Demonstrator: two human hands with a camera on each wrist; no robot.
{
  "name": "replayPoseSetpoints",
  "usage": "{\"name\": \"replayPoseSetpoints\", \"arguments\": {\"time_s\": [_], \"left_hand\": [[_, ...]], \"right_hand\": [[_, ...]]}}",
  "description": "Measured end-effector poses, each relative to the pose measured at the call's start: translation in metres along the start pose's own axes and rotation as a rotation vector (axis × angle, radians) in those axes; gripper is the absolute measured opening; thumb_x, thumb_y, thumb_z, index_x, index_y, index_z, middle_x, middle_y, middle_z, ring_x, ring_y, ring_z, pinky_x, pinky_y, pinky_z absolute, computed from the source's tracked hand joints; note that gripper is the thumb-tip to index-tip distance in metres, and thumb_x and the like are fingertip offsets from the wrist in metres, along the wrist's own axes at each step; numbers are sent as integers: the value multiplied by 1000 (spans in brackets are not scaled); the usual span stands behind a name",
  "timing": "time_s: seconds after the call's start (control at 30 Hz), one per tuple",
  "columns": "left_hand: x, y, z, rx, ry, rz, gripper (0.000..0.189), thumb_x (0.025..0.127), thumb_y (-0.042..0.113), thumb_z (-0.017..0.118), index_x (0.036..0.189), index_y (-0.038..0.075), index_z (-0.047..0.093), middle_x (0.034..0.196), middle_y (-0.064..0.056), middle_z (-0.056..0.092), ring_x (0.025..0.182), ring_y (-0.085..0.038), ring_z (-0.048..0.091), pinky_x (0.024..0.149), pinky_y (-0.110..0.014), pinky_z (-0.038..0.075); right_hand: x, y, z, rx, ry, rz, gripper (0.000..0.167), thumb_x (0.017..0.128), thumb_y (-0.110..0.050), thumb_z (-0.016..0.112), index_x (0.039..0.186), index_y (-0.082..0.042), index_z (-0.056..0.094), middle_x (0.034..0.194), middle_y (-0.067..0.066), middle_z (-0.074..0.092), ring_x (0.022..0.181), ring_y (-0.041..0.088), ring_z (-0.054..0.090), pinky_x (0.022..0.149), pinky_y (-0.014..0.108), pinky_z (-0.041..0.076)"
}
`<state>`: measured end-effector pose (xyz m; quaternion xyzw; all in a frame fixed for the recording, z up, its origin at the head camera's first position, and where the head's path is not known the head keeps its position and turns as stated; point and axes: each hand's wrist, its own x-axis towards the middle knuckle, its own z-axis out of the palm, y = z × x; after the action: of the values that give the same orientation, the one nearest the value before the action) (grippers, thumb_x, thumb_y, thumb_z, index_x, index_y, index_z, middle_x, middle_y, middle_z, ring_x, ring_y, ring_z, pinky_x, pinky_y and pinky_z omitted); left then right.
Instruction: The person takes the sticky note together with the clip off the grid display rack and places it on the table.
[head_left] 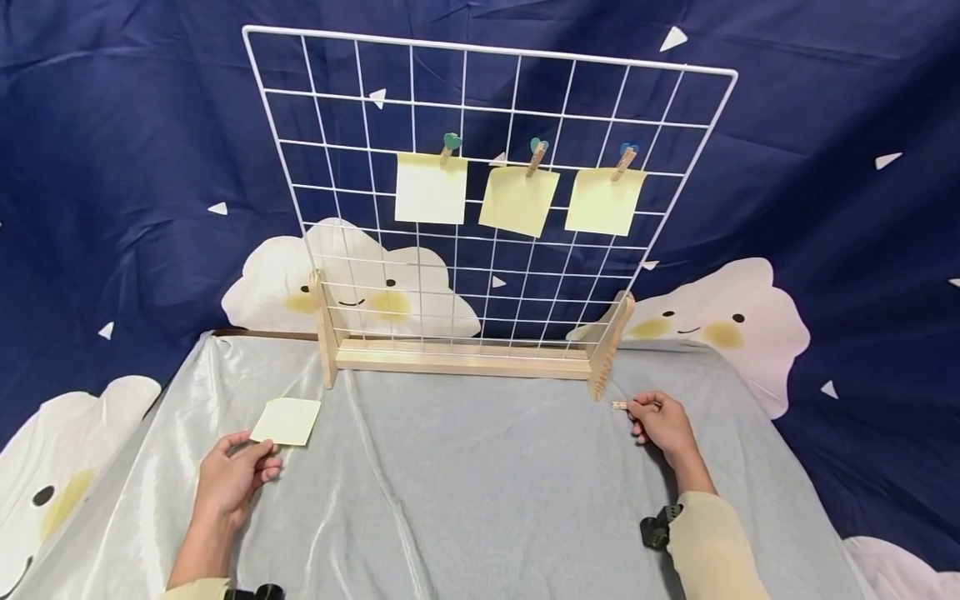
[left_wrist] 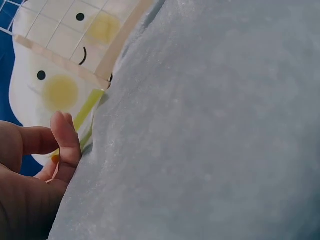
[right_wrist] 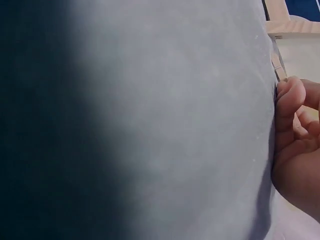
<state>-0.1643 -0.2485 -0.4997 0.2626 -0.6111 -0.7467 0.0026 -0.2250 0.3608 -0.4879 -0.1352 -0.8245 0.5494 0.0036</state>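
Note:
At the left of the table my left hand (head_left: pixel 234 477) pinches the near edge of a yellow sticky note (head_left: pixel 288 421). The left wrist view shows that sticky note (left_wrist: pixel 89 111) nearly edge-on beyond the fingers. Over on the right, my right hand (head_left: pixel 663 423) pinches a small wooden clothespin (head_left: pixel 620 406) between thumb and fingers, low by the cloth. The tip of the clothespin (right_wrist: pixel 278 66) sticks out past the fingertips in the right wrist view. Three sticky notes hang in a row on the white wire grid (head_left: pixel 491 287), each under a clothespin with a heart on it.
The grid stands in a wooden base (head_left: pixel 465 360) with side supports at the table's back. A grey cloth (head_left: pixel 480 483) with folds covers the table. Behind hangs a dark blue curtain (head_left: pixel 135 200) with cloud faces. Close to my right hand is the right support (head_left: pixel 611 346).

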Motion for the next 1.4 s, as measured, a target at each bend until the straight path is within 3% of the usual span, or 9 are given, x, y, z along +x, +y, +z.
{"name": "replayPoseSetpoints", "arguments": {"time_s": [0.23, 0.5, 0.93, 1.23, 1.4], "left_hand": [[1, 2, 2, 8, -16, 14, 33, 101, 1, 57, 124, 6, 34, 78, 2, 68, 61, -7, 65, 58, -23, 58], [-3, -3, 1, 65, 43, 36, 31, 100, 2, 58, 122, 6, 36, 76, 1, 67, 59, -8, 64, 56, -25, 58], [-2, -1, 5, 54, 59, 63, 27, 99, 3, 57, 114, 8, 34, 71, 1, 65, 54, -7, 60, 50, -23, 54], [-1, 7, 6, 65, 56, 61, 27, 101, 5, 57, 117, 9, 36, 72, 1, 67, 57, -7, 61, 51, -23, 54], [2, 13, 13, 63, 46, 98, 28, 100, 5, 58, 117, 9, 36, 71, 0, 66, 57, -7, 58, 51, -22, 52]], "right_hand": [[1, -4, -1, 12, 29, 40, 24, 104, -13, 57, 114, 8, 50, 77, 1, 61, 56, 6, 56, 49, 25, 54], [-1, -15, -2, 27, 13, 52, 27, 105, -15, 55, 119, 7, 47, 76, 2, 61, 55, 6, 55, 50, 24, 53], [-6, -50, -6, -64, 49, -86, 33, 105, -21, 55, 123, 6, 51, 79, 6, 66, 56, 9, 58, 54, 28, 53], [-10, -79, 0, -69, 41, -180, 32, 104, -21, 57, 122, 6, 52, 73, -5, 62, 56, 9, 57, 54, 26, 51], [-12, -96, 3, -56, 34, -259, 32, 104, -19, 58, 120, 8, 53, 78, 5, 64, 56, 10, 55, 51, 24, 48]]}}
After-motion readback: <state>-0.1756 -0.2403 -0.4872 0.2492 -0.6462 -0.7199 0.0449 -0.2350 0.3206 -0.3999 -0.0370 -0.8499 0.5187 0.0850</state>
